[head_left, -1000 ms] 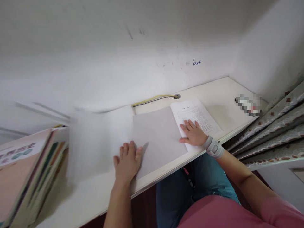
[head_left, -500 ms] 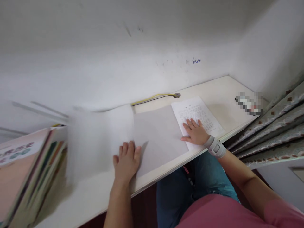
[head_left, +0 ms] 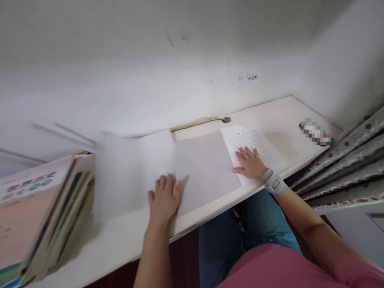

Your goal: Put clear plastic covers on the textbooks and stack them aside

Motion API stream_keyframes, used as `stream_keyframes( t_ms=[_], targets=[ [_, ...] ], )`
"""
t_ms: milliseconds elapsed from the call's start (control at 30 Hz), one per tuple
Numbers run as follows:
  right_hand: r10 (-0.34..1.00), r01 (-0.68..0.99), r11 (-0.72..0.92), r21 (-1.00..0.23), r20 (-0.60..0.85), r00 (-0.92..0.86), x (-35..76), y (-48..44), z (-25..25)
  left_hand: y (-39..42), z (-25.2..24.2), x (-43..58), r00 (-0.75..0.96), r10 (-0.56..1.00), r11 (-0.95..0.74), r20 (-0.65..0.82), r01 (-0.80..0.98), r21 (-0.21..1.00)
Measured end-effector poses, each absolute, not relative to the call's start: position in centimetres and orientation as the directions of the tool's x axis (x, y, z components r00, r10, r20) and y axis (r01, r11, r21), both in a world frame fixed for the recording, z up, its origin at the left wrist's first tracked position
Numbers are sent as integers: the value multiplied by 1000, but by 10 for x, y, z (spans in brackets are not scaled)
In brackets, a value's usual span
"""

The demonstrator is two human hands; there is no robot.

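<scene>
My left hand [head_left: 163,199] lies flat with its fingers spread, at the right edge of a blank white sheet [head_left: 126,176]. That sheet's left side looks raised and blurred. Beside it a smooth light-grey sheet [head_left: 207,168] lies flat on the desk, between my two hands. My right hand [head_left: 250,163], with a grey band at the wrist, rests palm down on a page of printed paper [head_left: 246,138]. Its fingers are spread over the text, and the page overlaps the grey sheet's right edge. Neither hand grips anything.
A stack of books [head_left: 36,200] stands on the left of the white desk [head_left: 270,112]. Yellow and black cables [head_left: 198,121] run along the wall to a round hole. A pixelated object [head_left: 316,131] lies at the far right, near a patterned curtain [head_left: 345,168].
The view has turned slightly left, so the desk and papers appear a little further right. Both hands stay flat on the same sheets.
</scene>
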State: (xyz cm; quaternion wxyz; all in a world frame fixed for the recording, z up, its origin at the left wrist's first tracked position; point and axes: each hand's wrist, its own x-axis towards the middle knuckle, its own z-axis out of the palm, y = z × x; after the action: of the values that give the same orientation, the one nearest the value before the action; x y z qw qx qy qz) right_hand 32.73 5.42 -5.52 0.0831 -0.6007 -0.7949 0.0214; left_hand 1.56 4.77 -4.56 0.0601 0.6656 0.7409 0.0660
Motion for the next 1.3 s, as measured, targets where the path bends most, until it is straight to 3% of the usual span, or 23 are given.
stream_keyframes(
  t_ms=[233,367,500,833,1100,1167,1300],
  targets=[
    [977,977,193,-88,110,-183,322,55,-44,47,-46,17,-78,996,70,31,976,205],
    [939,944,328,-41,127,-320,332,95,-19,47,-47,18,-78,996,67,48,978,197],
    [930,931,366,-16,-15,-366,341,152,-6,47,-49,15,-58,997,48,52,982,185],
    [963,964,264,-43,-40,-265,345,176,-37,47,-48,12,-39,997,28,62,985,169],
    [963,961,267,-67,-11,-268,353,182,-36,49,-52,10,-76,995,56,69,966,252],
    [962,959,274,-65,10,-274,349,173,-29,48,-51,9,-87,987,45,134,957,286],
    [928,931,360,-59,122,-351,335,122,-22,42,-46,14,-42,889,-129,457,932,337]
  ],
)
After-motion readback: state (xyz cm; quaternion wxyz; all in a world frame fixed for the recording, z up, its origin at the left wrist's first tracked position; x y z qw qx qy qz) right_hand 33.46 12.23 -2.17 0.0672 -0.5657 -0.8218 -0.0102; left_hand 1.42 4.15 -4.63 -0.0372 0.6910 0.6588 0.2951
